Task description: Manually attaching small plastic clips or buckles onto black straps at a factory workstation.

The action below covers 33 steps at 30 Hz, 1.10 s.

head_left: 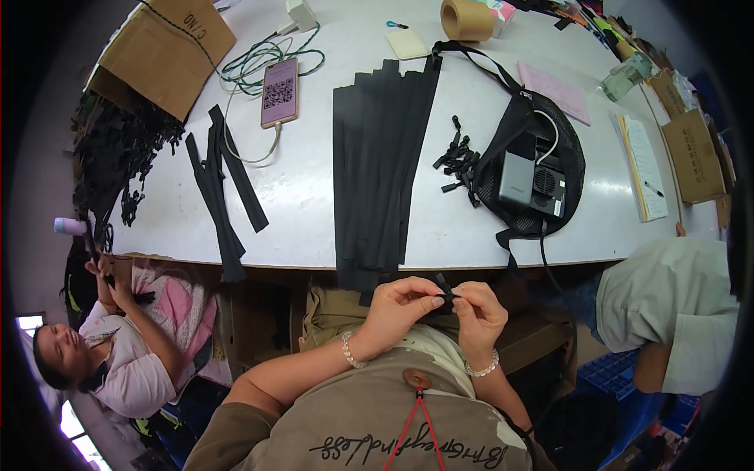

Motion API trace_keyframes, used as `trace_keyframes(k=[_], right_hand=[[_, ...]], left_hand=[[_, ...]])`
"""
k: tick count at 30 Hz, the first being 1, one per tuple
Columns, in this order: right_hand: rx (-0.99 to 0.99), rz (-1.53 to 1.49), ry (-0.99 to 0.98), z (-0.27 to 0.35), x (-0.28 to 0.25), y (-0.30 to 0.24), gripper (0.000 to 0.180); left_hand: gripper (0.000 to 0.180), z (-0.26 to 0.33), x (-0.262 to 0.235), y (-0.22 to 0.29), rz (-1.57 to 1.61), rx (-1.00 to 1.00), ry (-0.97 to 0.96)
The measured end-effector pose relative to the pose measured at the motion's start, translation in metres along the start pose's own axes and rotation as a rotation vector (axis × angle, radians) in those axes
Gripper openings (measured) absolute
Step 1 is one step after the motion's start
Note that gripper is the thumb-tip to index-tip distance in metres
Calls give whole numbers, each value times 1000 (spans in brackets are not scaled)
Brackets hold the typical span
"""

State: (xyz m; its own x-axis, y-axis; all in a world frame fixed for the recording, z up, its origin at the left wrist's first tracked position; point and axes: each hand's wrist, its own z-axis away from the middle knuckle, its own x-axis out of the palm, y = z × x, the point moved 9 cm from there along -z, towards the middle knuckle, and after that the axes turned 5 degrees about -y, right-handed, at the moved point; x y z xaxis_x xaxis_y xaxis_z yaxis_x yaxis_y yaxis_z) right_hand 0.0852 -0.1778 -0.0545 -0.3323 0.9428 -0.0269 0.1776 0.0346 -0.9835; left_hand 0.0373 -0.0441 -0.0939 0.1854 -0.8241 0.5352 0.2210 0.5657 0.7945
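Close to my body, just off the table's front edge, my left hand (pixel 400 310) and my right hand (pixel 481 314) meet fingertip to fingertip. Both pinch a small black strap piece (pixel 445 290) between thumb and forefinger. My fingers cover much of it, so its exact shape is hidden. Straight ahead of my left hand lies a thick stack of long black fabric strips (pixel 373 165), its near ends hanging over the edge. Right of that stack is a loose pile of small black zipper-pull-like pieces (pixel 458 161).
A black mesh bag (pixel 569 180) holds a grey power bank (pixel 517 177) with cables. More black strips (pixel 216 196) and a plugged-in phone (pixel 280 93) lie left. A carton (pixel 169 59) stands far left, a notebook (pixel 640 169) right. People sit at both sides.
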Motion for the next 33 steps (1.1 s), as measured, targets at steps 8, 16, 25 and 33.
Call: trace_keyframes(k=[8, 16, 25, 33], right_hand=[[-107, 1, -24, -1, 3, -15, 9], [-116, 33, -35, -7, 3, -18, 9], [218, -292, 89, -54, 8, 5, 9], [45, -421, 128, -104, 11, -8, 9]], left_hand=[[12, 3, 8, 35, -327, 306, -31], [12, 1, 13, 44, -340, 308, -33], [10, -45, 19, 77, -340, 226, 57], [10, -75, 31, 125, -499, 556, 67]])
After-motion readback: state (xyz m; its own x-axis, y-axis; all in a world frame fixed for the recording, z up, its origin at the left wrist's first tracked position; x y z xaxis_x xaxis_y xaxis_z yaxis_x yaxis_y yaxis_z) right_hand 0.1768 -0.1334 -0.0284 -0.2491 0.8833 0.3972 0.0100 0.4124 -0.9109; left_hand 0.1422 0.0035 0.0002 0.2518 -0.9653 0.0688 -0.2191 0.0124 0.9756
